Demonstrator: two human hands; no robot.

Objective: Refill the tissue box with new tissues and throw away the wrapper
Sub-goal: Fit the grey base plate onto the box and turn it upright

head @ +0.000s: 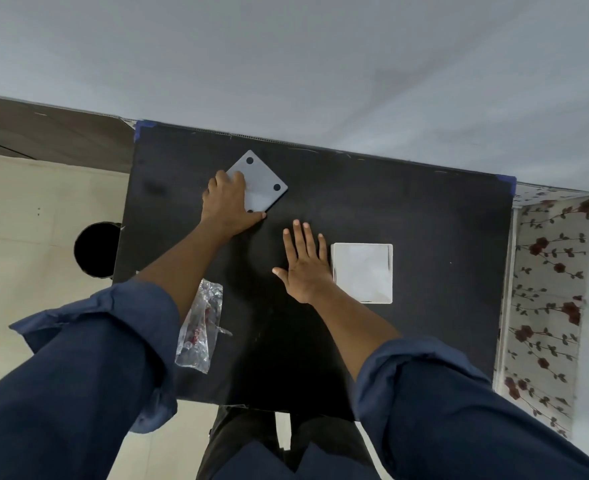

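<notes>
Left hand [229, 202] grips the grey box base [260, 180]; right hand [305, 263] hovers spread wide beside the white tissue stack [362, 273] on the worktop [424, 209]

Left hand [229, 206] on grey lid [261, 181]; right hand [306, 265] beside tissue stack [364, 273].

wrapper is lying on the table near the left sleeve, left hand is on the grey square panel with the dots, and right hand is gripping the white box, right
Not quite. In the head view the right hand is open and flat beside the white box, not gripping it. The rest holds: the wrapper lies on the table near the left sleeve, and the left hand rests on the grey square panel.
</notes>
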